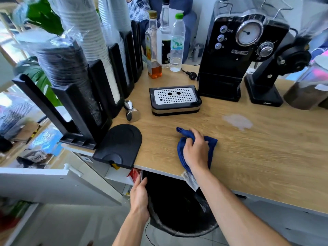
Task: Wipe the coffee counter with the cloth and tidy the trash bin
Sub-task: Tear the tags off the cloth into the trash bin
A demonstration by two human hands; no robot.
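Observation:
A blue cloth (182,148) lies bunched on the wooden counter (248,157) near its front edge, its white label hanging over the edge. My right hand (196,150) presses down on the cloth and grips it. Below the counter stands a black trash bin (177,206) lined with a black bag. My left hand (140,197) holds the bin's left rim. A pale wet patch (237,121) marks the counter to the right of the cloth.
A drip tray (174,100), a metal tamper (132,111) and a black tamping mat (120,144) sit left of the cloth. A cup holder rack (83,82), bottles (165,41), a black coffee machine (236,54), a grinder (269,73) and a jar (308,86) line the back. A white cabinet door (53,181) stands open at left.

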